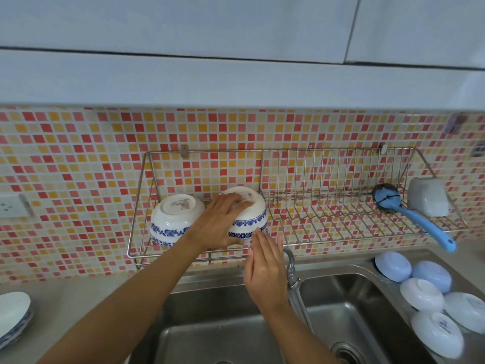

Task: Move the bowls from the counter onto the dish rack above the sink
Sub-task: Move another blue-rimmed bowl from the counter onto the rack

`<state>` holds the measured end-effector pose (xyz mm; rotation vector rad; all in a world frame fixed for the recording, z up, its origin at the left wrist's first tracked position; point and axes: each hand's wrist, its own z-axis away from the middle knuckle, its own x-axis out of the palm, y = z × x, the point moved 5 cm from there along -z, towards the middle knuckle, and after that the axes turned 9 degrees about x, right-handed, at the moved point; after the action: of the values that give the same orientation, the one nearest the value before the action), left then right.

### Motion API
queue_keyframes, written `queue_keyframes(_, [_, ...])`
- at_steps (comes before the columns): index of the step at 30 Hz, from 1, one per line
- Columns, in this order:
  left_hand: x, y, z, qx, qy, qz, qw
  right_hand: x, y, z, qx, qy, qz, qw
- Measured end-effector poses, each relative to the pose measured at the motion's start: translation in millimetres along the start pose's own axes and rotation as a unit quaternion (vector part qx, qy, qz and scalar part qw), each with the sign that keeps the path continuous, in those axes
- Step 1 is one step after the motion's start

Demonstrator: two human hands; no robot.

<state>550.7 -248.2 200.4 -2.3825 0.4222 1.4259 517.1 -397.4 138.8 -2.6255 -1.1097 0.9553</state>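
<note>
A wire dish rack point(328, 206) hangs on the tiled wall above the sink. Two stacks of white bowls with blue flower bands sit upside down in its left part. The left stack point(174, 219) stands free. My left hand point(219, 222) lies over the right stack point(252, 214), fingers spread on its base and side. My right hand point(265, 269) is flat and open just below and right of that stack, fingertips touching its lower rim. Several upside-down white and pale blue bowls point(430, 298) lie on the counter right of the sink.
A blue-handled brush point(417, 219) and a white cup point(427, 197) rest at the rack's right end. The faucet point(291, 269) rises right beside my right hand. A double steel sink point(349, 311) lies below. Stacked plates point(13, 316) sit on the left counter. A wall socket point(13, 206) is at left.
</note>
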Motion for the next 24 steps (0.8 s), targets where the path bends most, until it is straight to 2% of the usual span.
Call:
queue_keyframes(4, [-3, 0, 1, -0.002, 0.001, 0.018, 1.000, 1, 0, -1, -0.002, -0.004, 0.004, 1.000])
queue_keyframes(8, [-10, 1, 3, -0.024, 0.050, 0.060, 0.997, 0, -1, 0, 0.001, -0.003, 0.004, 1.000])
queue_keyframes(13, [-29, -6, 11, -0.121, 0.155, 0.058, 0.979, 0, -2, -1, 0.010, -0.015, 0.007, 1.000])
queue_keyframes(15, [-31, -7, 16, -0.145, 0.174, 0.065, 0.972, -1, -3, -1, 0.014, -0.026, 0.006, 1.000])
queue_keyframes(17, [-28, -8, 20, -0.154, 0.165, 0.080, 0.971, -3, -5, -2, 0.017, -0.038, 0.004, 0.999])
queue_keyframes(22, [-16, 0, 22, -0.130, 0.046, 0.082, 0.987, -10, -10, -5, 0.041, -0.090, 0.039, 0.994])
queue_keyframes(24, [-16, 2, 21, -0.117, 0.025, 0.066, 0.991, -13, -14, -7, 0.054, -0.114, 0.057, 0.990])
